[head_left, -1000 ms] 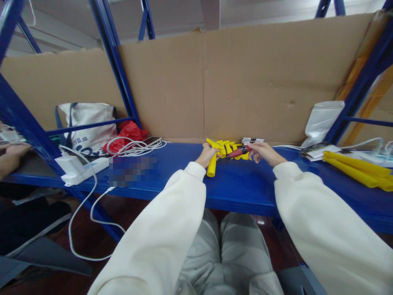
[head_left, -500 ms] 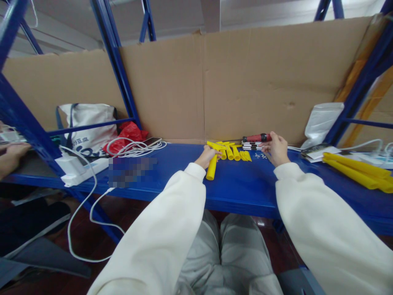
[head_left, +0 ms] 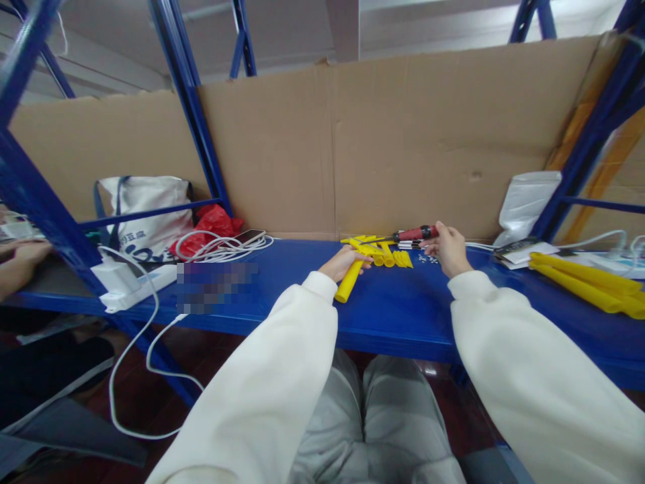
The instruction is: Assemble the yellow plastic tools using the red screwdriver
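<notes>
My left hand (head_left: 341, 263) is closed around a yellow tube (head_left: 347, 288), whose open end points down toward the front edge of the blue shelf (head_left: 398, 309). In my right hand (head_left: 450, 250) is a screwdriver (head_left: 416, 233) with a red and black handle. Its thin shaft points left, toward the top of the tube; I cannot tell whether the tip touches it. Between the hands lie several yellow tubes (head_left: 387, 255) and small flat yellow pieces (head_left: 402, 259). Tiny white parts (head_left: 428, 259) are scattered by my right hand.
Larger yellow tubes (head_left: 587, 281) lie at the right near a white plastic pouch (head_left: 529, 202). To the left are coiled white cables (head_left: 226, 243), a red bag (head_left: 214, 222), a cloth bag (head_left: 151, 208) and a power strip (head_left: 141, 286). Another person's hand (head_left: 27, 259) shows at far left.
The screwdriver's handle has come slightly left and down, its shaft now angled toward the tube. The tube in my left hand has tilted, its lower end swinging slightly left.
</notes>
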`<control>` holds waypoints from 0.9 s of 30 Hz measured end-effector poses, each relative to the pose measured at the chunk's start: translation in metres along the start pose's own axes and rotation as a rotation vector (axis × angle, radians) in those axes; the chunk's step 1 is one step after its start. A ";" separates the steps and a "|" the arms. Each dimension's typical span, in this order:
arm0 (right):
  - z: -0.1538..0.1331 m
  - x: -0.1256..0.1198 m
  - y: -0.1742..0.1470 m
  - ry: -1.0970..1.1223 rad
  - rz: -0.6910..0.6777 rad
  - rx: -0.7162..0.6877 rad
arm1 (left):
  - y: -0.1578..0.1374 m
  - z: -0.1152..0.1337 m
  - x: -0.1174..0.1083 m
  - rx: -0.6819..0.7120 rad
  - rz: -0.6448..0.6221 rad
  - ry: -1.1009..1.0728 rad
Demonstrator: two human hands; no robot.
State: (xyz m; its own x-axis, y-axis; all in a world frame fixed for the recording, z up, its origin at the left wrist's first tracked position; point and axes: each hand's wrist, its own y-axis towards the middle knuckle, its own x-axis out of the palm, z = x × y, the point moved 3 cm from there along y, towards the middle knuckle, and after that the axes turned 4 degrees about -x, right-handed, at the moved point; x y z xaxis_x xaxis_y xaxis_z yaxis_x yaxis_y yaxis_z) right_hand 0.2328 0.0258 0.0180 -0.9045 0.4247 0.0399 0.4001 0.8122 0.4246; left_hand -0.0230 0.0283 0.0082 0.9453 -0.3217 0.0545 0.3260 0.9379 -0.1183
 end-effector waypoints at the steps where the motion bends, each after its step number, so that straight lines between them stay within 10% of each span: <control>1: 0.000 0.000 0.000 0.000 0.000 0.001 | 0.000 0.000 0.000 0.002 -0.005 -0.001; 27: -0.001 0.000 -0.002 -0.079 0.013 -0.065 | -0.002 -0.001 0.002 0.001 0.037 0.007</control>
State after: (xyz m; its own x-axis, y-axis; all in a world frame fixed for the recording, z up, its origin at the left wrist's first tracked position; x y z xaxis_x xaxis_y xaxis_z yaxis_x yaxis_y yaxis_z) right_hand 0.2318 0.0242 0.0184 -0.8840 0.4668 -0.0245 0.3987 0.7802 0.4820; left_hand -0.0214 0.0255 0.0079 0.9566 -0.2880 0.0435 0.2912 0.9492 -0.1195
